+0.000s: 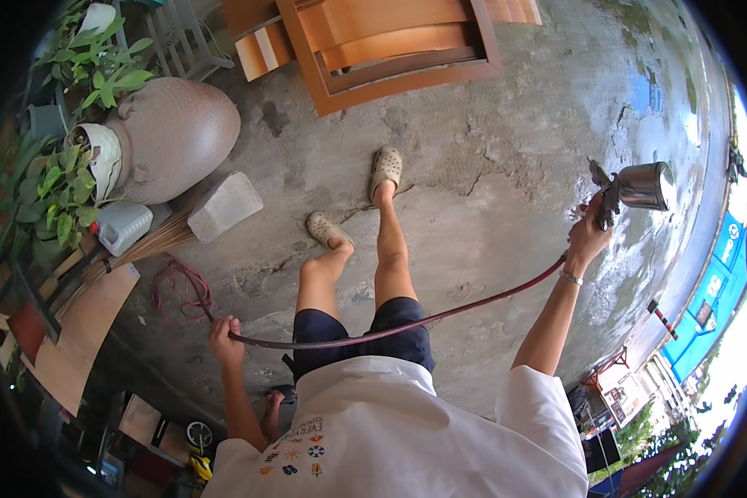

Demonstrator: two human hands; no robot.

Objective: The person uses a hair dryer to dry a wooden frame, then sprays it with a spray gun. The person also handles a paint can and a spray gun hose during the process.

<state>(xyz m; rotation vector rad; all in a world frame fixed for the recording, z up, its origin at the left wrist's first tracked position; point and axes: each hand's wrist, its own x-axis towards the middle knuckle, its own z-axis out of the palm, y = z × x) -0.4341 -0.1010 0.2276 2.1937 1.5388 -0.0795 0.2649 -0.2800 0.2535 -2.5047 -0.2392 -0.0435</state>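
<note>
My right hand [590,232], stretched out to the right, is wrapped round the handle of a spray gun [609,192]. A metal paint cup [644,186] is fixed to the gun and lies tilted sideways in the picture. From the gun's handle a dark red air hose [423,322] runs in a sagging curve across my thighs. My left hand [227,342] grips this hose on the left side. Beyond it, the hose goes on to a loose coil [183,292] on the floor. Far ahead stands a brown wooden frame piece [398,50] with slats.
To the left are a large clay jar [178,137], a concrete block [226,206], a plastic jug [124,226], a stick broom [153,239] and potted plants [70,187]. A plywood board [87,340] leans nearby. The concrete floor [490,216] is cracked. Another person's foot [274,407] shows behind me.
</note>
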